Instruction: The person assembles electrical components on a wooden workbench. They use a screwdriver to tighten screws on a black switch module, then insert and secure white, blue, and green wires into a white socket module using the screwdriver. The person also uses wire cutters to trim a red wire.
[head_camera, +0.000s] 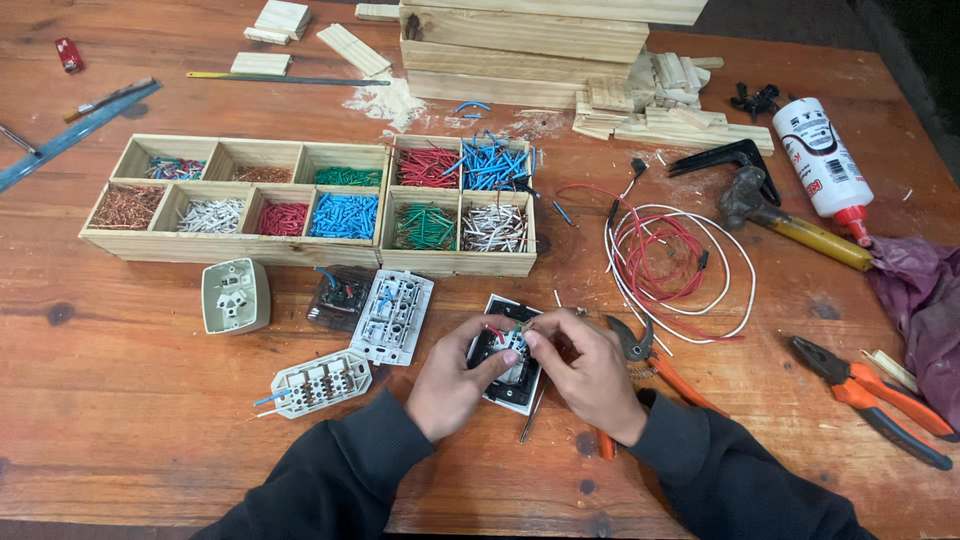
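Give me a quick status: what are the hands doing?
Left hand and right hand both grip the switch module on the table. Orange pliers beside right hand. Nothing blocking.

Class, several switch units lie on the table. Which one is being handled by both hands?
The black-framed unit lying between the left hand and right hand; the white ones and the beige one lie untouched to its left.

Two bare hands enter from the bottom edge of the head view: left hand (452, 385), right hand (590, 375). No gloves, rings or watch are visible. Both forearms are covered by long dark grey sleeves: left sleeve (330, 480), right sleeve (730, 480). The fabric is plain and unmarked, with soft folds, and each sleeve ends at the wrist.
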